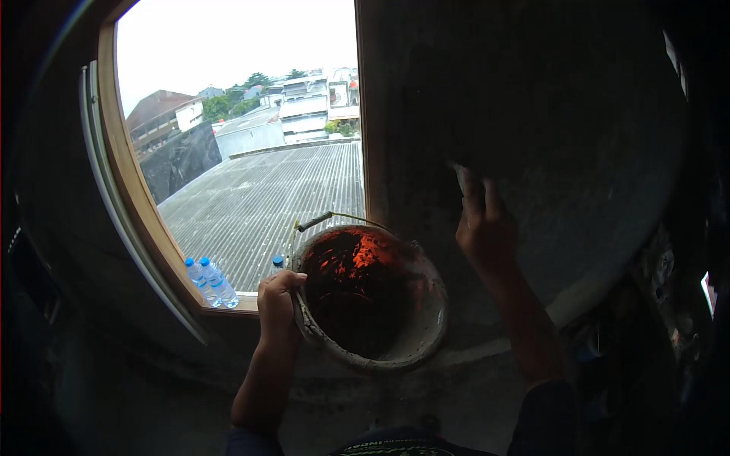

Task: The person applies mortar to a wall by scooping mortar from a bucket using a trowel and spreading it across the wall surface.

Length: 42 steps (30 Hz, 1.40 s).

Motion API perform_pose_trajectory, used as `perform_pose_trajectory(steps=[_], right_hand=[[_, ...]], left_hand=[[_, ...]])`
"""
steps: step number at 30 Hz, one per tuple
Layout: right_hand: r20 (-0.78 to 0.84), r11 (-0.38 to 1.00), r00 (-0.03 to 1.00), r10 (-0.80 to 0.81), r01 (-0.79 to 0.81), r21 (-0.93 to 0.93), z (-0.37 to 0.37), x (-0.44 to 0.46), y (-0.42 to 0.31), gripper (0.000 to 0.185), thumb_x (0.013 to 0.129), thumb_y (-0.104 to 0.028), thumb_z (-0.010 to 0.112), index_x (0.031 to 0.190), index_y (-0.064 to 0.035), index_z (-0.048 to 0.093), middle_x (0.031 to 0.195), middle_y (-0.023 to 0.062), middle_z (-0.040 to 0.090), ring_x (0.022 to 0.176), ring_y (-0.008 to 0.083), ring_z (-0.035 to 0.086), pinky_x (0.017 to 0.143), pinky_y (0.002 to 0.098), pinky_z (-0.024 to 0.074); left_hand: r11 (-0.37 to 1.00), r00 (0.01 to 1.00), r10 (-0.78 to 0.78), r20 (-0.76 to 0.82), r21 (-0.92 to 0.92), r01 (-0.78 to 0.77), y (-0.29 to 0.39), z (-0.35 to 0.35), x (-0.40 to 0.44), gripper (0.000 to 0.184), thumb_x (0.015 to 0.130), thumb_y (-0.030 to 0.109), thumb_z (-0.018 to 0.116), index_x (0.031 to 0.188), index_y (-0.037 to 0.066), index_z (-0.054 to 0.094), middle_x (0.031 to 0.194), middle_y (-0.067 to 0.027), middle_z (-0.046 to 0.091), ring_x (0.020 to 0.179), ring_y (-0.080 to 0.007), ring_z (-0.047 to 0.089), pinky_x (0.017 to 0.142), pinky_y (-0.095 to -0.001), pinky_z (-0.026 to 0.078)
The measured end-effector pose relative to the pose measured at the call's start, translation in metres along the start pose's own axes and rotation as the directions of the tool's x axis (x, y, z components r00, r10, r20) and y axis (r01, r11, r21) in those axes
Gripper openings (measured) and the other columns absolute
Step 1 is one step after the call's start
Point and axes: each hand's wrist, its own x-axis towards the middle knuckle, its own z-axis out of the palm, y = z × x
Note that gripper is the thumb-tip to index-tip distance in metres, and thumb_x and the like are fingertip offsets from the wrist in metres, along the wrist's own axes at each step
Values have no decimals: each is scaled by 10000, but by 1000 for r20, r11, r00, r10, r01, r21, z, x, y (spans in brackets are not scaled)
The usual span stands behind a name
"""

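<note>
Left hand (277, 300) gripping a bucket (432, 327) by its rim.
The bucket, mouth toward the viewer, lies between the hands; the right hand (488, 234) is raised apart, before a dark wall (570, 114), its grasp too dim to tell.

Tall wood-framed window (362, 114) let in bright daylight | ridged grey corrugated roof (266, 182) and pale buildings (304, 106) stood outside | dark grey wall (532, 91), apparently bare plaster, lay in shadow

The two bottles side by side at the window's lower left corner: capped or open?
Capped: a blue cap sits on the top of each bottle.
</note>
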Motion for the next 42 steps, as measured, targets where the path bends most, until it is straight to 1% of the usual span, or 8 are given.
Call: perform_pose_trajectory(steps=[4,14,16,19,26,34,38,42], right_hand=[[106,997,994,-24,32,-77,-4,-25,2,694,852,-55,635,1527,-119,488,1281,207,600,983,321,716,774,383,630],[178,993,981,-81,94,-69,8,-89,-14,630,846,-89,663,1469,-115,573,1194,169,641,832,299,737,659,375,630],[148,983,989,-14,-13,182,-1,-88,-17,588,869,-106,687,1450,-113,591,1150,155,643,819,288,736,650,383,627],[141,961,990,22,-60,271,-20,-74,-19,555,885,-112,708,1430,-111,608,1133,146,636,852,288,734,657,382,623],[-38,971,999,-1,10,238,-10,8,-15,556,899,-102,696,1444,-109,588,1147,147,612,879,293,730,683,376,619],[167,999,986,-29,25,28,26,-26,-14,710,836,-44,632,1529,-114,493,1213,189,606,865,329,724,683,391,635],[263,999,964,-36,27,35,19,-74,2,711,849,-60,632,1541,-107,477,1218,195,611,867,334,728,676,402,635],[339,973,941,-7,-72,220,-9,-104,25,614,864,-41,641,1471,-90,562,1155,170,641,853,325,734,661,401,628]], left_hand=[[1000,999,-6,42,-8,7,-8,-6,7,143,824,41,590,720,-33,656,695,-53,603,603,-143,568,612,-271,450],[995,993,-59,100,-73,67,-10,-12,13,133,829,38,576,792,-53,665,753,-92,646,642,-166,618,638,-288,503],[996,991,-56,121,-64,64,-10,-13,15,135,830,38,575,795,-55,667,753,-95,651,646,-166,624,639,-288,505],[995,997,-56,59,-83,61,-10,-7,13,144,830,40,574,778,-54,671,728,-92,652,648,-162,629,642,-284,505],[1000,1000,-16,26,-18,17,-3,0,0,166,842,52,587,691,-2,629,653,-23,552,576,-123,513,581,-277,402],[999,998,-23,-54,-47,20,2,10,-11,172,842,52,584,682,-2,618,651,-26,551,574,-129,515,584,-277,407],[999,993,-29,-112,-36,26,7,20,-20,158,834,53,586,689,0,617,657,-28,553,579,-131,519,589,-277,412],[1000,991,4,-136,-29,-8,2,17,-17,136,811,48,612,680,8,615,658,-5,519,588,-117,482,599,-270,381]])
